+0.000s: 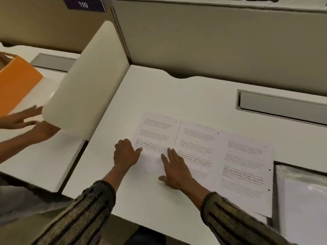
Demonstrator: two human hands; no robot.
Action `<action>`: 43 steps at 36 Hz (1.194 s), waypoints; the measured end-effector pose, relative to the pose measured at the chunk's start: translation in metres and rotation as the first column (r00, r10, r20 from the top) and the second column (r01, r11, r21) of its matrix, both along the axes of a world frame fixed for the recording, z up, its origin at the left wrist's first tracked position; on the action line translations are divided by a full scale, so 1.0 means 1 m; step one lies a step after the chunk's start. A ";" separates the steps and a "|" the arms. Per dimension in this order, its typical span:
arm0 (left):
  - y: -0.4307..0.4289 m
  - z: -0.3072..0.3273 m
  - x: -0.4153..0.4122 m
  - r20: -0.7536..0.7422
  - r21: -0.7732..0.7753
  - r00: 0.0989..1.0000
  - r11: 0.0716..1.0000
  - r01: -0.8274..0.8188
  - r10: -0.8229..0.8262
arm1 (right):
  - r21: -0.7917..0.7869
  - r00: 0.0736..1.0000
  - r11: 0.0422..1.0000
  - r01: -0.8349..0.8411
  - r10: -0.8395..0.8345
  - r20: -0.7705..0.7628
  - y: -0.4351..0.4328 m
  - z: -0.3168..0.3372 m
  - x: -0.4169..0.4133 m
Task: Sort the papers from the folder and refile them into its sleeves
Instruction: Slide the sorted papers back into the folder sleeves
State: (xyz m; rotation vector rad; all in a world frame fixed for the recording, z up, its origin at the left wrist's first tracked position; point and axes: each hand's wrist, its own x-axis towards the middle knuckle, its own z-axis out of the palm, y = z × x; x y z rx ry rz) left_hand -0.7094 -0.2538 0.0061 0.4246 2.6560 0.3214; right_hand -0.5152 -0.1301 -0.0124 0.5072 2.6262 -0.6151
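My right hand (174, 167) lies flat on the papers, fingers straight and slightly spread. The fingertips press where the left sheet (155, 137) meets the middle sheet (196, 147), and the thumb is stuck out to the side near the front edge. My left hand (126, 154) sits just beside it at the left sheet's outer edge, with the thumb stretched onto the paper. Its fingers are folded under and out of my view, so I cannot tell whether they pinch that edge or only rest there.

The 3 printed sheets lie side by side in a row across the white desk (185, 96), each slightly overlapping the next. The right sheet (247, 165) has 2 punch holes along its right edge. That edge reaches the folder (300, 195), which lies open at the desk's right front corner and shows a dark border and a glossy clear sleeve.

Behind the sheets a grey cable slot (283, 106) is set into the desk. A cream divider panel (85, 82) stands along the left side. Beyond it, another person's hands (26, 119) are spread over the next desk, near an orange folder (16, 85). A dark sign (83, 5) at the top reads 110.
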 end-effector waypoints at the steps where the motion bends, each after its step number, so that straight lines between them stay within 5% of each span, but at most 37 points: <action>1: 0.003 -0.002 -0.007 0.000 0.002 1.000 1.000 0.006 -0.006 | 0.005 1.000 1.000 0.015 -0.015 0.010 -0.002 -0.002 -0.004; 12: 0.034 -0.017 -0.034 0.202 0.016 0.979 0.999 -0.043 0.038 | 0.054 0.988 0.989 0.138 -0.141 0.067 -0.031 -0.014 -0.022; 22: 0.044 -0.020 -0.054 0.225 -0.061 0.965 0.990 -0.125 0.136 | -0.085 0.950 0.946 0.312 -0.311 0.026 -0.026 -0.003 -0.025; 27: 0.034 -0.021 -0.070 0.317 0.065 0.928 0.972 -0.226 0.194 | -0.194 0.902 0.883 0.428 -0.432 0.019 -0.020 -0.006 -0.027; 30: 0.027 -0.003 -0.071 0.386 0.232 0.915 0.949 -0.214 0.112 | -0.347 0.804 0.764 0.544 -0.593 -0.045 -0.016 -0.005 -0.027; 33: 0.020 0.020 -0.071 0.374 0.360 0.925 0.910 -0.205 0.061 | -0.605 0.524 0.485 0.632 -0.842 -0.128 -0.013 0.007 -0.028; 37: 0.015 0.061 -0.062 0.366 0.534 0.930 0.826 -0.181 -0.032 | -0.738 0.256 0.248 0.627 -0.961 -0.105 -0.008 0.022 -0.021; 43: 0.020 0.120 -0.030 0.511 0.656 0.841 0.713 -0.246 -0.179 | -0.818 0.086 -0.042 0.573 -0.990 0.110 -0.001 0.039 0.010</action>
